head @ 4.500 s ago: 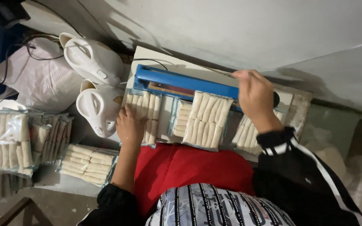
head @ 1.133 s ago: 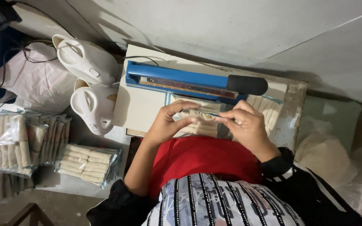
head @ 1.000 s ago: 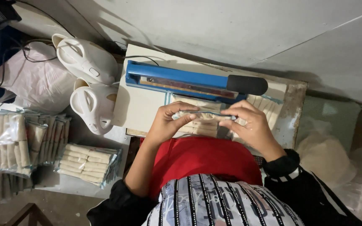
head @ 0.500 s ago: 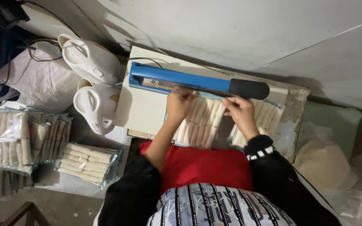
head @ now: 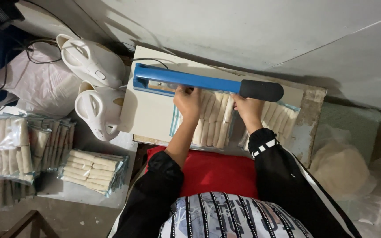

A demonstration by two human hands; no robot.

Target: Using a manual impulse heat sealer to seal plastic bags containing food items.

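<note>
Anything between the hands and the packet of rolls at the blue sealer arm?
Nothing visible. Left hand and right hand both rest on the packet of rolls, its top edge just under the raised blue sealer arm.

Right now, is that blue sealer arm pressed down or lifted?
Seemingly lifted: the blue sealer arm sits above the pack of pale sticks, which both hands hold beneath it; neither hand touches its black handle.

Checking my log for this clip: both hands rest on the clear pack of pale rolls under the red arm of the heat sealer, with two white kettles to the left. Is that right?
Not quite. The head view shows the sealer arm is blue, not red. The rest stands: left hand and right hand rest on the pack of pale rolls, with two white kettles to the left.
</note>
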